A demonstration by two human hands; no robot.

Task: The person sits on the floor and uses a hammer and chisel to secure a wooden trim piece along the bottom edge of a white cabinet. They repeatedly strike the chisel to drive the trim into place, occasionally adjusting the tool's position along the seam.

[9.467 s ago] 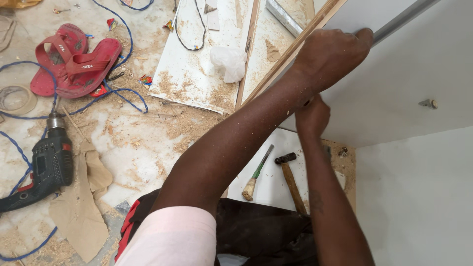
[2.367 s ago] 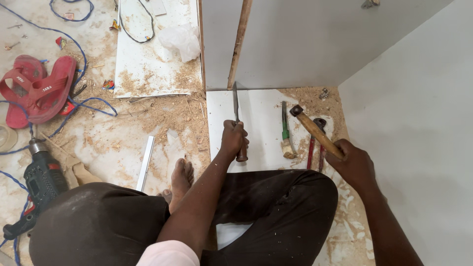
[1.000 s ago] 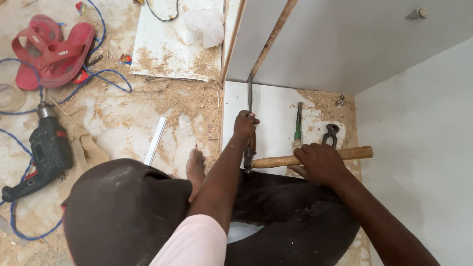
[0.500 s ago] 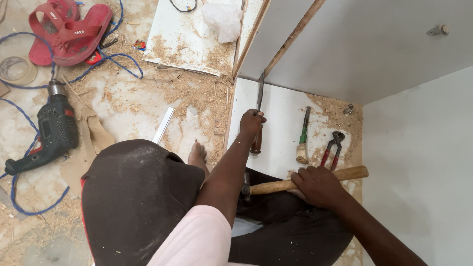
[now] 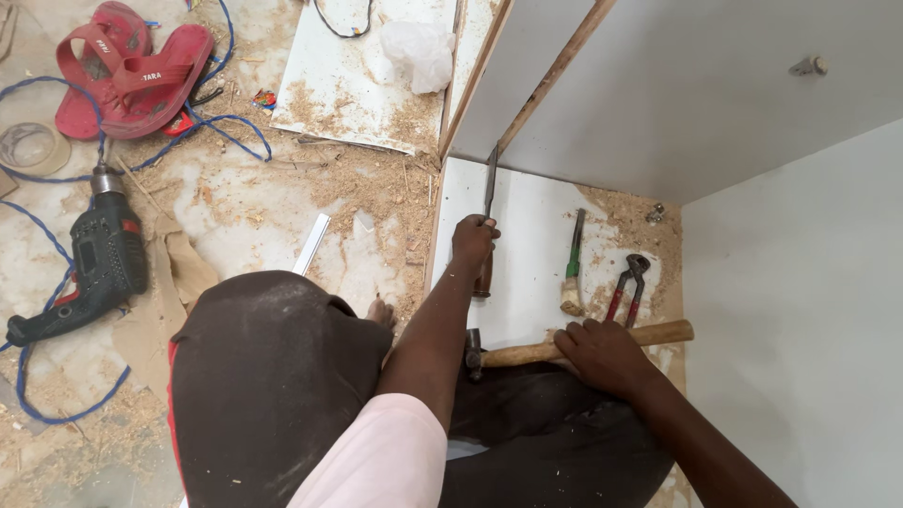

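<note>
My left hand (image 5: 472,240) grips a chisel (image 5: 488,202) with a brown wooden handle; its steel blade points away from me along the white board (image 5: 531,282) on the floor. My right hand (image 5: 602,356) is closed around the wooden handle of a hammer (image 5: 564,348), which lies level across my lap with its head (image 5: 473,350) behind my left forearm. Beside the hammer on the board rest a second chisel with a green shaft (image 5: 572,263) and red-handled pincers (image 5: 627,287).
White cabinet panels (image 5: 734,103) rise ahead and to the right, with a wooden strip (image 5: 555,71) along one edge. Sawdust covers the floor. A dark power drill (image 5: 94,268) with a blue cable, red sandals (image 5: 132,71), a tape roll (image 5: 28,148) and a crumpled white bag (image 5: 419,52) lie at the left and top.
Over the frames my right hand brought the hammer down from a raised, angled pose until it lies level over my lap. My left hand stayed on the chisel.
</note>
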